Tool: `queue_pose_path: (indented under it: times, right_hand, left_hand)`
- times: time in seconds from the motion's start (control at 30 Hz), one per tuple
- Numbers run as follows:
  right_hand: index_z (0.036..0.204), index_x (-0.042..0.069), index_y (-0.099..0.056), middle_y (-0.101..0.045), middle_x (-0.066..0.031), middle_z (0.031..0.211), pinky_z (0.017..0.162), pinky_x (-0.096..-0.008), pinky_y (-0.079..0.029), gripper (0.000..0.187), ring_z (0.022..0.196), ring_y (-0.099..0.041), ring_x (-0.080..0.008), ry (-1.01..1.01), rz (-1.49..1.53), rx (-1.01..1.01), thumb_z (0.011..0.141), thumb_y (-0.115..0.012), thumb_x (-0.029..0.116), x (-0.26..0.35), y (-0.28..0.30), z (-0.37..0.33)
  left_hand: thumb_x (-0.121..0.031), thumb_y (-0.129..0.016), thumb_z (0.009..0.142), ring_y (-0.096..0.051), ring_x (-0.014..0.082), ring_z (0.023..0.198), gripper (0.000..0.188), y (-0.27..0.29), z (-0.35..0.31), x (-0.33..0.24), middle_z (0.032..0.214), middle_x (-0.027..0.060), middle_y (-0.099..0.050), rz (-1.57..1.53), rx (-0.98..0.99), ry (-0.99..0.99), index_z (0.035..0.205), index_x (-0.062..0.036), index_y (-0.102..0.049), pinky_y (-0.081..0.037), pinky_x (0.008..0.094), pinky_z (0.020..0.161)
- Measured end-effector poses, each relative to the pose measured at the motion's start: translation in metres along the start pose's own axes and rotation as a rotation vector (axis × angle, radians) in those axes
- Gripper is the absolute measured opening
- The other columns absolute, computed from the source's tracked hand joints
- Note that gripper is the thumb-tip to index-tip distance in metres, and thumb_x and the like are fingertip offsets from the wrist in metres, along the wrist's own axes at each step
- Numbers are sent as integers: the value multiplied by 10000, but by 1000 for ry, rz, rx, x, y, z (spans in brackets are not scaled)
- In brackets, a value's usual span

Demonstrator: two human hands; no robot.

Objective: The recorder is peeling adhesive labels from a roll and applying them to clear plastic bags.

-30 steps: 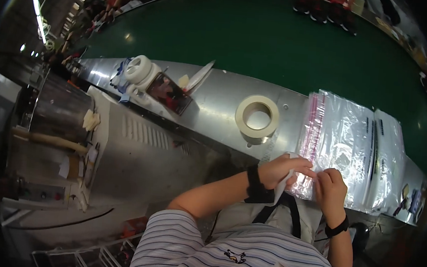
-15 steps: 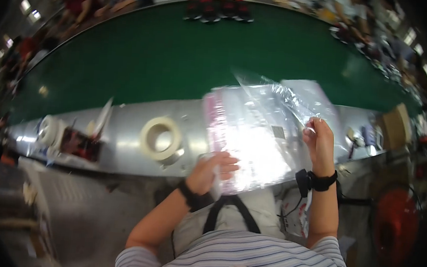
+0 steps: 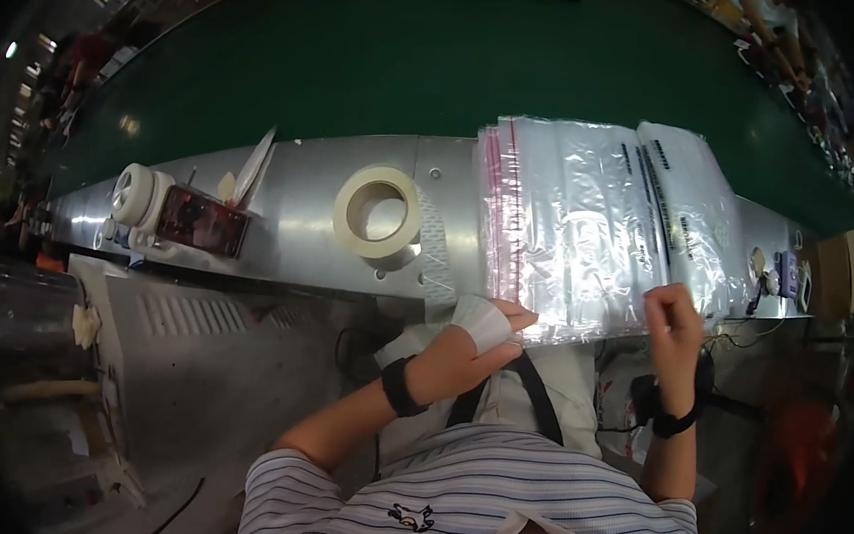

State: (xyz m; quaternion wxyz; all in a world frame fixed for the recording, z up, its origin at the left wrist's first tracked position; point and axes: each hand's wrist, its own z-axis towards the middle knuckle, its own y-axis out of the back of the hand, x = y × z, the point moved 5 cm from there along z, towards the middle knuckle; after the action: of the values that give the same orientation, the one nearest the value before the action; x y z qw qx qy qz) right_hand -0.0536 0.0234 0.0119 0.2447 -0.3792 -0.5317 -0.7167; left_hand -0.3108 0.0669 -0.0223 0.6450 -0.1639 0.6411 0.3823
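Observation:
A stack of clear plastic zip bags [image 3: 580, 229] with pink seal lines lies across the metal ledge, with dark print along some bags. At its near left corner my left hand [image 3: 454, 365] reaches over the edge, fingers stretched out and thumb apart. A white piece of paper or tape [image 3: 483, 324] lies across those fingers; how it is fixed there is unclear. Over the stack's near right edge, my right hand [image 3: 678, 332] has its fingers curled in, with nothing visible in them. A cream roll of tape [image 3: 378, 213] sits left of the bags, beside a pale patterned strip [image 3: 433, 252].
On the left of the ledge stand a phone-like dark screen [image 3: 205, 219] and a white rounded object [image 3: 134, 194]. A cardboard box [image 3: 836, 269] is at the right end. Beyond runs a green belt [image 3: 362, 71] with dark shoes at its far side and people around it.
The clear bag that my right hand lifted has left it, and that hand has come down nearer to me. My left hand has shifted to the stack's near corner. The view has tilted down.

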Motion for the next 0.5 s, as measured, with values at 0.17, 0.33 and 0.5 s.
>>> queue_pose_path:
  times: [0.17, 0.33, 0.5]
  right_hand:
    - [955, 31, -573, -527, -82, 787, 602, -297, -430, 231, 680, -523, -205, 402, 159, 439, 737, -647, 59, 99, -96, -10]
    - [981, 40, -569, -504, -66, 762, 608, -278, -426, 281, 674, -505, -169, 135, 308, 633, 717, -666, 39, 91, -120, -23]
    - [942, 43, -593, -499, -71, 734, 581, -272, -421, 267, 634, -494, -178, 221, 234, 509, 688, -674, 27, 88, -114, -32]
  left_hand:
    - [-98, -594, 807, -490, 293, 1057, 361, -16, -16, 2, 1175, 122, -494, 153, 28, -28, 1151, -41, -501, -371, 369, 909]
    - [-170, -617, 819, -536, 219, 924, 327, -15, -27, 2, 1031, 88, -521, 4, 99, 210, 1088, -31, -492, -434, 310, 791]
    - [-198, -585, 860, -494, 79, 829, 268, -23, -40, 18, 902, 36, -528, -796, 3, 351, 1030, -4, -515, -427, 253, 690]
